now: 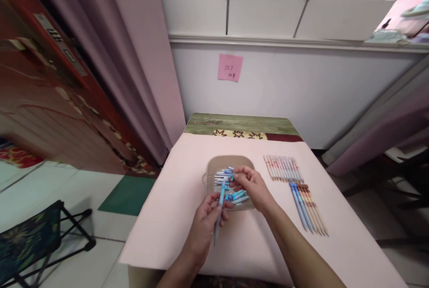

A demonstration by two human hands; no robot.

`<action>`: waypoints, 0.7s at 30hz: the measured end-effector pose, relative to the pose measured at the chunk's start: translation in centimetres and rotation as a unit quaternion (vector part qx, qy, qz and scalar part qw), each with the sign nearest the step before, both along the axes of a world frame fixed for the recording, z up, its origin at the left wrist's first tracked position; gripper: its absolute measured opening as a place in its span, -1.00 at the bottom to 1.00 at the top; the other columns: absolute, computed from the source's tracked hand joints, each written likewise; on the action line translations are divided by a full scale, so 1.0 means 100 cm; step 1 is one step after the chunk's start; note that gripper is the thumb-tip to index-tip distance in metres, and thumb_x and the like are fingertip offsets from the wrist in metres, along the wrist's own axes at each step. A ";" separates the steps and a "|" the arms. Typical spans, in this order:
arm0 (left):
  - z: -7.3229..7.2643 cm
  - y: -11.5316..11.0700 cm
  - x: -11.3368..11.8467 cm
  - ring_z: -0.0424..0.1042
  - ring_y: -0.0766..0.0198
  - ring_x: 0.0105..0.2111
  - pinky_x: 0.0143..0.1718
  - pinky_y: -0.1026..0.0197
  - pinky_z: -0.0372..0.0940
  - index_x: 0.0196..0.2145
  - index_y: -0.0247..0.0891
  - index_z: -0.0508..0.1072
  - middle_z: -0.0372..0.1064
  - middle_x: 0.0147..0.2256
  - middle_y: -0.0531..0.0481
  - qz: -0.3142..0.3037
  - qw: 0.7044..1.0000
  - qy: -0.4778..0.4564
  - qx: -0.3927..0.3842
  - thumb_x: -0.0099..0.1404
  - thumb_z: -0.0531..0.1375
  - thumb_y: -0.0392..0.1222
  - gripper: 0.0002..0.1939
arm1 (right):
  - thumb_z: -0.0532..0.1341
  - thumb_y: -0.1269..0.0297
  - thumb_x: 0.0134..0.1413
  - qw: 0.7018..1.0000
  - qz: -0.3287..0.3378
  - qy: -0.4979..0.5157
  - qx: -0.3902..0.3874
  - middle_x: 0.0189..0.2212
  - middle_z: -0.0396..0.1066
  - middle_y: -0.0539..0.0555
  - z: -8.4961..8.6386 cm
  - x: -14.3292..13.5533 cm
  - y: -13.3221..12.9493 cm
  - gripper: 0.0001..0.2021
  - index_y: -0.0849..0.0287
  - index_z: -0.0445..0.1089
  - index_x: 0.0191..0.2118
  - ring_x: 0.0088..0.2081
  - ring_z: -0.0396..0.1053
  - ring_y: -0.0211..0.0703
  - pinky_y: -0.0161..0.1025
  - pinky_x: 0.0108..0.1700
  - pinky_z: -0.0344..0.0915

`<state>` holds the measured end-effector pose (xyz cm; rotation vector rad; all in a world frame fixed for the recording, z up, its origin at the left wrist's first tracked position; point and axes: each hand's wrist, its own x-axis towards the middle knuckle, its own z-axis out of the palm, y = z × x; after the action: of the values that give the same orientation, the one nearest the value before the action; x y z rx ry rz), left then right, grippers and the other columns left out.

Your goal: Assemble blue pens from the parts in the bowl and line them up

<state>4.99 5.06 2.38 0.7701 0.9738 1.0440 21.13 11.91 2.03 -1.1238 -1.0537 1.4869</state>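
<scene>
My left hand point(209, 210) is closed around a light blue pen point(221, 196), tilted with its tip pointing down toward the table's near edge. My right hand point(250, 183) is just above and to the right of the pen's upper end. Its thumb and fingertips pinch a small bright blue pen part point(232, 177), whose exact shape is too small to make out. Both hands are over a grey-beige plastic bin point(231, 160). Inside it lie white and blue pen parts point(221, 178), and several blue pieces point(238, 196) sit toward its near side, partly hidden by my hands.
Pale patterned pens point(283, 168) lie in a row to the bin's right. Nearer me, blue pens point(301, 207) and brown-topped pens point(314, 210) lie side by side. A pink cloth point(161, 216) covers the table. A folding stool point(36, 239) stands at left; a wall point(278, 82) is behind.
</scene>
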 end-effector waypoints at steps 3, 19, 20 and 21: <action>0.002 -0.002 0.000 0.29 0.35 -0.48 -0.46 0.27 0.16 -0.18 -0.29 0.34 0.48 -0.28 -0.11 -0.003 1.000 0.014 0.008 0.20 0.20 -0.18 -0.77 | 0.34 0.10 -0.08 0.994 -0.005 0.103 -0.031 -0.37 0.52 0.06 0.003 -0.007 -0.005 -0.67 0.19 0.36 -0.23 -0.36 0.48 -0.20 -0.31 -0.32 0.36; 0.012 -0.003 0.006 0.30 0.35 -0.48 -0.47 0.27 0.18 -0.22 -0.26 0.36 0.48 -0.30 -0.07 0.000 1.000 0.025 0.007 0.15 0.25 -0.14 -0.74 | 0.34 0.09 -0.03 0.996 0.025 0.086 0.017 -0.34 0.53 0.08 0.004 -0.005 -0.012 -0.69 0.19 0.46 -0.20 -0.37 0.43 -0.25 -0.31 -0.29 0.35; 0.012 -0.004 0.006 0.30 0.35 -0.49 -0.47 0.27 0.17 -0.22 -0.26 0.36 0.48 -0.30 -0.07 0.000 1.000 0.025 0.008 0.15 0.25 -0.14 -0.75 | 0.34 0.09 -0.03 0.996 0.027 0.087 0.018 -0.34 0.52 0.08 0.004 -0.005 -0.013 -0.69 0.19 0.46 -0.21 -0.38 0.43 -0.25 -0.30 -0.29 0.35; 0.012 -0.004 0.006 0.29 0.35 -0.49 -0.48 0.28 0.17 -0.23 -0.26 0.36 0.48 -0.31 -0.07 -0.001 1.000 0.025 0.010 0.15 0.24 -0.15 -0.76 | 0.34 0.09 -0.04 0.996 0.027 0.086 0.019 -0.35 0.52 0.07 0.004 -0.005 -0.014 -0.68 0.19 0.46 -0.21 -0.38 0.42 -0.25 -0.30 -0.30 0.35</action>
<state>5.58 4.66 3.54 0.8164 1.0059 1.0374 20.63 10.56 2.46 -0.9302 -0.9953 1.5701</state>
